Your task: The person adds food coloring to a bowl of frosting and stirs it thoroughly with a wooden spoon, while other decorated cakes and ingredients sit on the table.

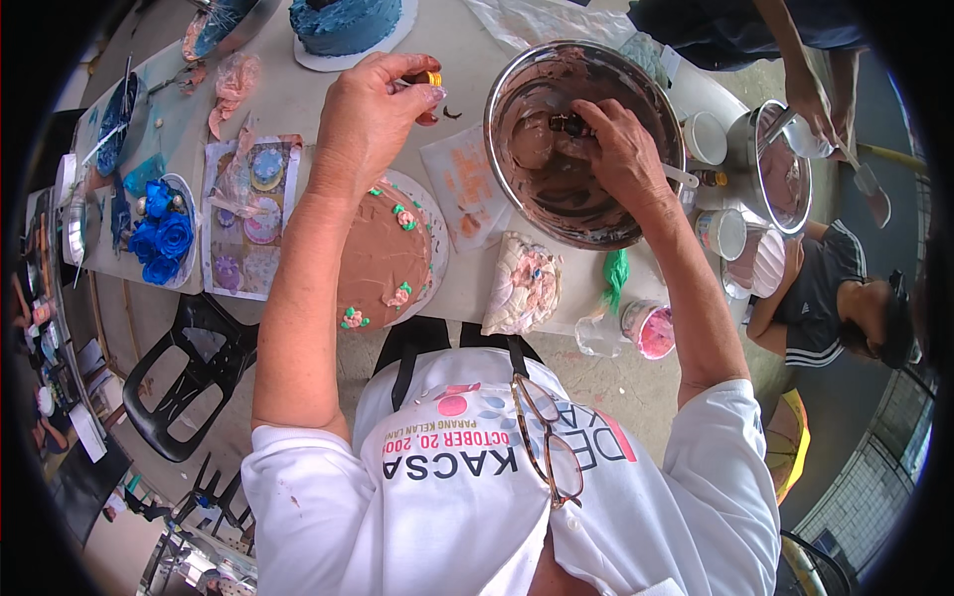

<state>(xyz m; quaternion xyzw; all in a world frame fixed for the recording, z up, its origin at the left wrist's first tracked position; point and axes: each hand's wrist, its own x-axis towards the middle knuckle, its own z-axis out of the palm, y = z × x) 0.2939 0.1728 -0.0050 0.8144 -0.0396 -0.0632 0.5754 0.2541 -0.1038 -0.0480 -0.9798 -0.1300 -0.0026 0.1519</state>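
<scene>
My left hand [383, 109] is raised left of the steel bowl, fingers pinched on a small yellow cap [432, 79]. My right hand [618, 144] is inside the rim of the bowl [502, 184], gripping a small dark bottle [568, 125] above brown frosting [532, 149] smeared over the bowl's inside. A round brown-frosted cake [373, 263] with pink flowers and green leaves lies partly behind my left forearm. A bag of pale cream [522, 278] lies below the bowl, beside a green piping bag [614, 278] and a tub of pink icing [651, 328].
The table [467, 298] holds a blue cake [343, 25], blue roses [161, 228], a picture sheet [248, 214], white tubs [704, 137] and another bowl [805, 194]. At right, a co-worker's hands [820, 119] hold spatulas; another person [845, 293] is lower right. A chair [194, 377] stands left.
</scene>
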